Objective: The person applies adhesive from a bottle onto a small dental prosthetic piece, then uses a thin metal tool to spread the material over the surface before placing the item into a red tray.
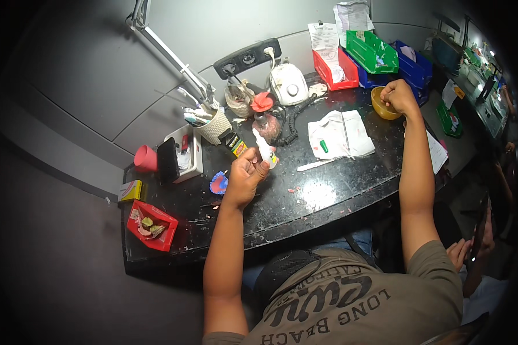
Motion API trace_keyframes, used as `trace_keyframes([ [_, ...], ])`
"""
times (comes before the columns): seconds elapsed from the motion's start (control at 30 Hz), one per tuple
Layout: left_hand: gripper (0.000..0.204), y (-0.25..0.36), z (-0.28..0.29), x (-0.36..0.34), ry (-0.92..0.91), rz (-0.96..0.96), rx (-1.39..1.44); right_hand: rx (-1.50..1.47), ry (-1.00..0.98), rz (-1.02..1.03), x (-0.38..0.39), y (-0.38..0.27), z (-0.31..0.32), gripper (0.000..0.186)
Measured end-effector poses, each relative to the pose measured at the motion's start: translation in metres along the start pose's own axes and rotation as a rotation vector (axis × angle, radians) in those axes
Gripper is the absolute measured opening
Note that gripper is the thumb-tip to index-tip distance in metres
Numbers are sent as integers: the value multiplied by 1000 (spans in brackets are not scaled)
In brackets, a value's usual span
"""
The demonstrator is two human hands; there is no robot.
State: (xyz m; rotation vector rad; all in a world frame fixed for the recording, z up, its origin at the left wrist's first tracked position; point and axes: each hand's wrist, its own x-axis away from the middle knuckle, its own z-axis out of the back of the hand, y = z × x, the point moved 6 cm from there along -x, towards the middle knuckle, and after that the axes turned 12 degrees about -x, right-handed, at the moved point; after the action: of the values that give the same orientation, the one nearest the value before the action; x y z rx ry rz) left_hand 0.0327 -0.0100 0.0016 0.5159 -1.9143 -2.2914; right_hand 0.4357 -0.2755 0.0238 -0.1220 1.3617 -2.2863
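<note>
Left hand (244, 172) is closed around a small white squeeze bottle (266, 149) with a coloured label, held tilted above the dark speckled bench (328, 190). Right hand (398, 96) is fisted at the rim of a yellow bowl (381, 106); contents not visible. Yellow box (130, 190) at the bench's left edge. Red bin (152, 225) beside it holds pale and green scraps. Woven cup (214, 125) holds tools. Red, green and blue bins (374, 54) stand at the rear, with white paper slips.
</note>
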Motion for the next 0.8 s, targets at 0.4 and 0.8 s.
trace_keyframes([
  [0.4, 40, 6, -1, 1, 5, 10, 23, 74, 106, 14, 8, -12, 2, 16],
  [0.8, 39, 3, -1, 1, -2, 29, 49, 460, -2, 1, 16, -16, -9, 27],
])
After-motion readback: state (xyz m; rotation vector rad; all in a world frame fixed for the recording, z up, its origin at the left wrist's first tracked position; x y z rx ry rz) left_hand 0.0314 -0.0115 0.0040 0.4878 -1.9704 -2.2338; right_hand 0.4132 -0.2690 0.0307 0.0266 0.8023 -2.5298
